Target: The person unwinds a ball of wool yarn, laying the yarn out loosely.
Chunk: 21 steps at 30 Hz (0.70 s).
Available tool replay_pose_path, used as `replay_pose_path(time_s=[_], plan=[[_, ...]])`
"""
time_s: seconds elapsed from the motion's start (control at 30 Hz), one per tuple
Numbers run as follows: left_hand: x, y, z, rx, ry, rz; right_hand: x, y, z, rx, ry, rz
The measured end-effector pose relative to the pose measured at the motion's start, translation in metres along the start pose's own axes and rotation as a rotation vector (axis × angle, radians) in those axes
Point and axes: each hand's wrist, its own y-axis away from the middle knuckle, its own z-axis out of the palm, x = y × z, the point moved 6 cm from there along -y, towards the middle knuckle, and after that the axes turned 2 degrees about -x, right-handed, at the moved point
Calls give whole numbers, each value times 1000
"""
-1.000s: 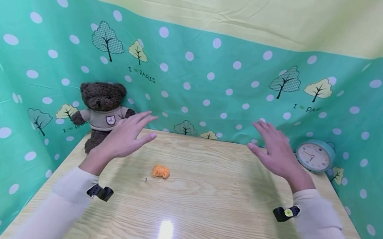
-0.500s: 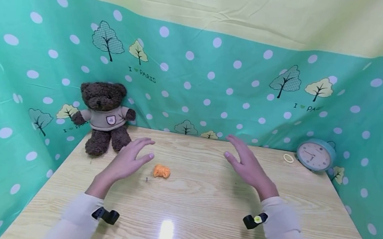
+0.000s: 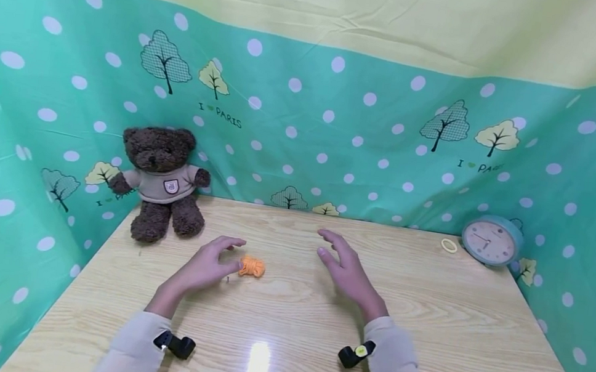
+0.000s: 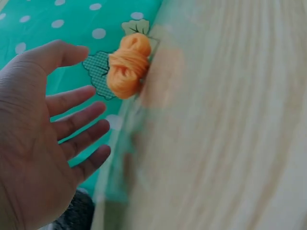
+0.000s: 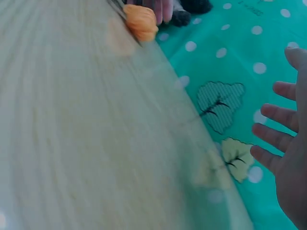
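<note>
A small bundle of orange yarn (image 3: 253,267), tied round its middle, lies on the wooden table (image 3: 281,320) left of centre. My left hand (image 3: 210,264) hovers just left of the yarn, fingers spread, thumb tip close to its edge; whether they touch I cannot tell. In the left wrist view the yarn bundle (image 4: 128,67) appears beyond the fingertips of the left hand (image 4: 43,129), whose palm holds nothing. To the right of the yarn, well apart from it, my right hand (image 3: 346,271) is held above the table with loosely extended fingers and nothing in it.
A dark brown teddy bear (image 3: 161,181) in a grey shirt sits at the back left. At the back right stand a round blue alarm clock (image 3: 491,240) and a cream ring (image 3: 449,246). A green polka-dot curtain (image 3: 327,134) hangs behind the table.
Both hands have come down and inward toward the yarn, the right one moving left and the left one right. The ring, hidden earlier by the right hand, now shows.
</note>
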Motion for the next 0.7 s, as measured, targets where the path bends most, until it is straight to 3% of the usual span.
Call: replay_pose_path(time_s=[0.37,0.7], plan=[[-12,-2,10,4,11,9,-7,-10,44,-77,-99,0],[-15,-8,14,14,-21,23,-13,-16,74,-131,-132,-3]])
